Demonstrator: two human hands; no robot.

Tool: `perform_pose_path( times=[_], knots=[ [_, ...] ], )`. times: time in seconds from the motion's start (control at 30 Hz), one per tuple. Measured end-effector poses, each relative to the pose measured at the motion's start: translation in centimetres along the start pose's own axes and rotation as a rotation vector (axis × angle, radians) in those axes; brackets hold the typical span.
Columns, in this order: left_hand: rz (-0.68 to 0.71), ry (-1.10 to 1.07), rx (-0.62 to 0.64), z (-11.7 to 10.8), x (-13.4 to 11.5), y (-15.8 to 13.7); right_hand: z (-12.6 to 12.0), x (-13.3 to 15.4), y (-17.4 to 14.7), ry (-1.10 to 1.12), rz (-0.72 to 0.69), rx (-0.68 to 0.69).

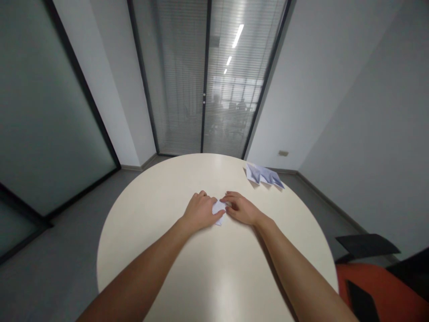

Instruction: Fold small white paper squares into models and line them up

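A small piece of folded white paper (219, 207) lies on the table between my two hands, partly covered by them. My left hand (201, 211) presses on its left side, with the thumb across the lower part and the fingers bent along the upper edge. At the right edge of the paper, my right hand (241, 208) pinches it between thumb and fingertips. The exact fold is too small to make out.
Several folded white paper shapes (264, 175) stand at the far right edge of the round cream table (147, 232). An orange chair (378, 286) with black armrests is at the lower right. Glass panels with blinds (181, 89) rise behind the table.
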State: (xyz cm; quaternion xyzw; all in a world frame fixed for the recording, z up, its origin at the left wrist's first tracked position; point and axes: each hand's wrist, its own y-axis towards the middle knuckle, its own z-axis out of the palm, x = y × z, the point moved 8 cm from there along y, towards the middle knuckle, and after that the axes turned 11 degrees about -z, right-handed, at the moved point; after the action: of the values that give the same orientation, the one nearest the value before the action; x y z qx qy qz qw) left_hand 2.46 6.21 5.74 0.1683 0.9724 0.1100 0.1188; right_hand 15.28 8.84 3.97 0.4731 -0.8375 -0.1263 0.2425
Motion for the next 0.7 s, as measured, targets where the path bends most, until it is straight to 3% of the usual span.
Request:
perform_pose_path(
  times=[0.43,0.7],
  knots=[
    [0.088,-0.024,0.078,1.4,0.2,-0.1,-0.2,-0.4,-0.1,0.036,0.048,-0.027],
    [0.084,-0.049,0.118,1.4,0.4,0.0,-0.9,1.1,0.4,0.049,0.049,0.001]
  ],
)
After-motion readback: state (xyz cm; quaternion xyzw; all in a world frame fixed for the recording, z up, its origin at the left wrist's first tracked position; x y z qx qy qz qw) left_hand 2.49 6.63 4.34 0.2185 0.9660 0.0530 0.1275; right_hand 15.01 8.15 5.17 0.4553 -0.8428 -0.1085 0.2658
